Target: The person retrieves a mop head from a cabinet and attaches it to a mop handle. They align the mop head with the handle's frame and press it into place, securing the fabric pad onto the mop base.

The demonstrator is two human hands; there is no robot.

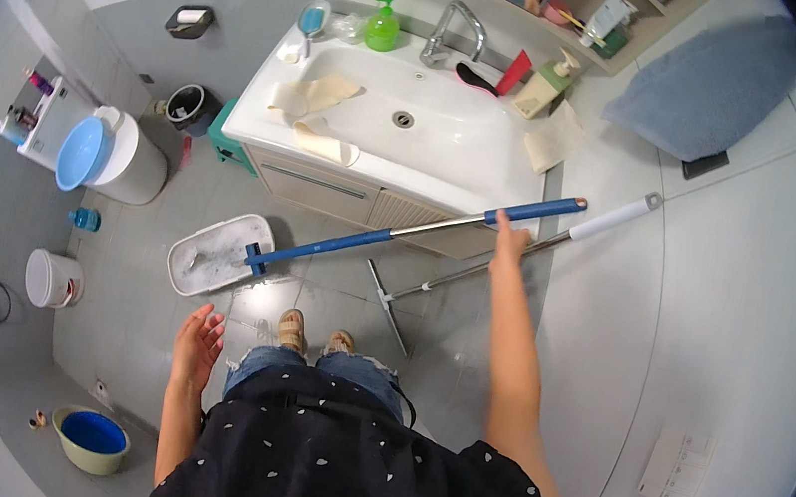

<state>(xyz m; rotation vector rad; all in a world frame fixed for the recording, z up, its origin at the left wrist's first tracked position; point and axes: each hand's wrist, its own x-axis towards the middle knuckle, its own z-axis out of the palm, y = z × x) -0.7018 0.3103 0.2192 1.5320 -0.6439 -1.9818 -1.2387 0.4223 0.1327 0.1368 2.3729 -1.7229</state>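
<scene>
My right hand [509,243] is on the lower end of the blue grip of a mop [339,241], with the thumb against the pole and the other fingers partly hidden. The mop slants down to the left, its blue head in a white oblong tub [181,275] of sudsy water on the floor. Partly behind my right hand, a squeegee [460,275] with a grey-white pole leans against the vanity's right end, blade on the floor. My left hand [199,333] hangs in the air near the tub, fingers apart, holding nothing.
Ahead stands a white sink [452,140] on a vanity, with beige cloths [323,93] over its edge and a green soap bottle [383,27] behind. At left are a bin [192,109], a toilet with a blue basin [84,154], a white bucket [52,280] and a yellowish tub [77,453].
</scene>
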